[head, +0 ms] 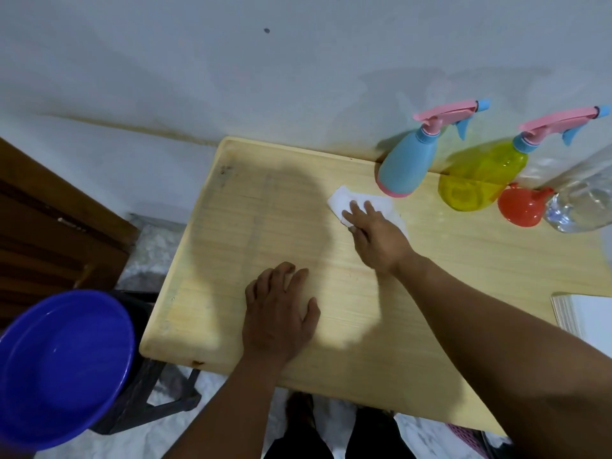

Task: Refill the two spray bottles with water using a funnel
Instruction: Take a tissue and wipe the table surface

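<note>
A light blue spray bottle (409, 160) and a yellow spray bottle (480, 177), both with pink trigger heads, stand at the far right of the wooden table (231, 233) against the wall. An orange funnel (521, 205) lies on its side just right of the yellow bottle. Beside it lies a clear plastic water bottle (583, 200). My right hand (377, 236) presses flat on a white cloth (344, 198) in front of the blue bottle. Nearer to me, my left hand (281, 313) rests palm down on the bare table with fingers spread.
A blue plastic basin (63, 366) sits on a dark stool at the lower left, beside the table. A white stack of paper or a book (583, 316) lies at the table's right edge. A brown wooden door (39, 220) stands at the left.
</note>
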